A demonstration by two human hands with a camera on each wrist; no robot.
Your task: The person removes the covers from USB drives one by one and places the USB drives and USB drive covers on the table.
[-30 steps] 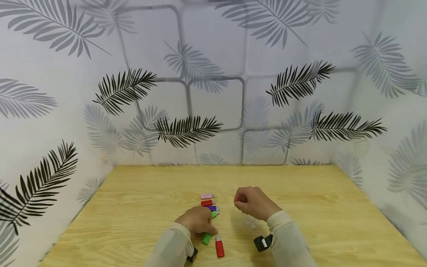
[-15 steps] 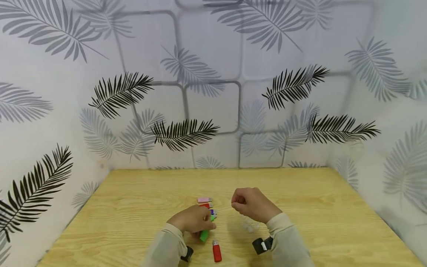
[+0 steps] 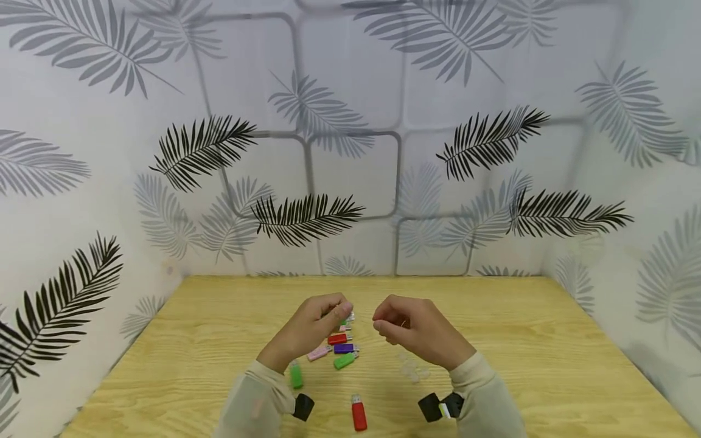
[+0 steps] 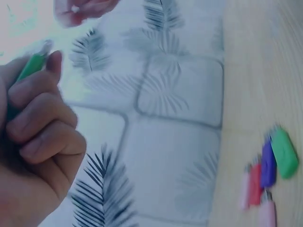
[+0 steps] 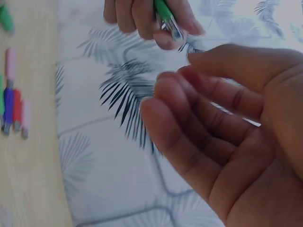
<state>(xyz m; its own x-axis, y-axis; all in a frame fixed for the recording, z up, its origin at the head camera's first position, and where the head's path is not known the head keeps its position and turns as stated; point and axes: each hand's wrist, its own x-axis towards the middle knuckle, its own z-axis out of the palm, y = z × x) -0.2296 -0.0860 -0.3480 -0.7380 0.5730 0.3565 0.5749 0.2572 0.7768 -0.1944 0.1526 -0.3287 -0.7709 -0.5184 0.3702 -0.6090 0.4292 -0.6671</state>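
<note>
Above the table, my left hand [image 3: 309,328] grips a green USB stick [image 4: 31,67], its bare metal plug poking out past the thumb and pointing at the other hand. My right hand [image 3: 418,328] faces it a short gap away, thumb and forefinger brought together and the other fingers curled; I cannot tell whether something small and clear sits between the tips. Beneath the hands lie several more USB sticks: a purple one [image 3: 346,348], a green one [image 3: 345,361], a red one [image 3: 338,339] and a pink one [image 3: 317,353].
Another green USB stick [image 3: 296,375] lies by the left wrist, and a red USB stick [image 3: 358,415] is nearer the front. Small clear pieces [image 3: 411,367] are scattered below the right hand. A leaf-patterned wall covering [image 3: 350,243] borders the wooden table [image 3: 493,304].
My left hand has picked up a green USB stick and risen from the table toward the right hand, uncovering the sticks below. The right hand has shifted only slightly.
</note>
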